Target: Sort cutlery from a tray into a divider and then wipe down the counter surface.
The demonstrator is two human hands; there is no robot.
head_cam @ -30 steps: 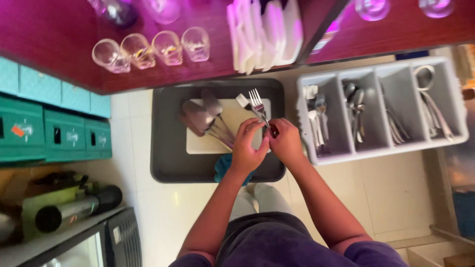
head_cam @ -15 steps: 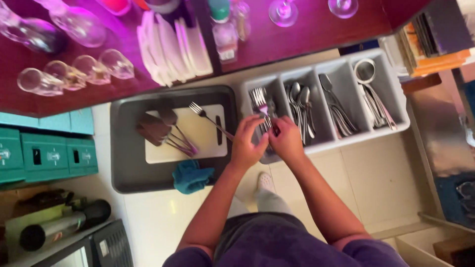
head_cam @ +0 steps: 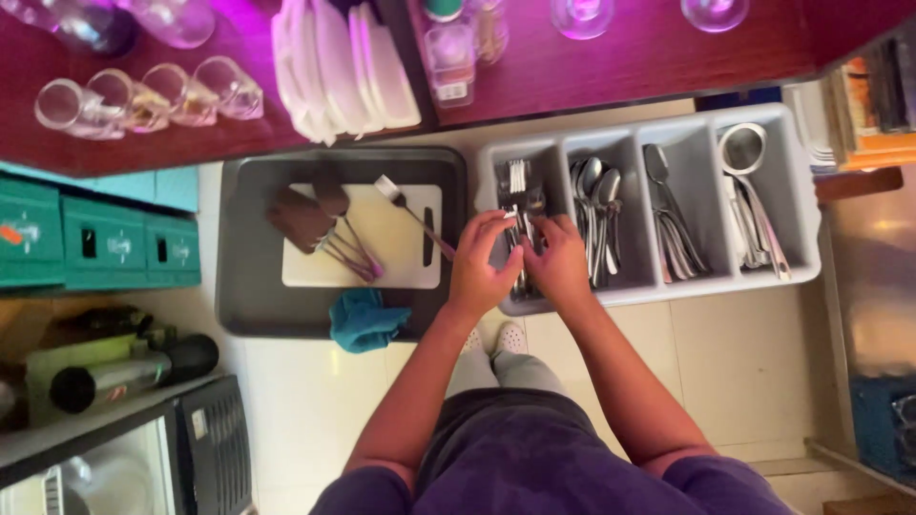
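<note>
Steel forks (head_cam: 518, 195) in the cutlery tray (head_cam: 658, 286): stiff, light, slick; best gripped mid-handle. Left hand (head_cam: 485, 267) and right hand (head_cam: 556, 262) both pinch forks there; exact grip unclear.

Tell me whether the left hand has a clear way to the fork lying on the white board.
Probably yes. The left hand is right beside the fork, whose handle end points toward it, and nothing lies on the white board between them. The spatulas sit further left.

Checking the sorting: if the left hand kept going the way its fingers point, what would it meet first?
Probably the forks in the end compartment of the grey cutlery tray; the left hand already hovers at them, though depth is unclear.
</note>
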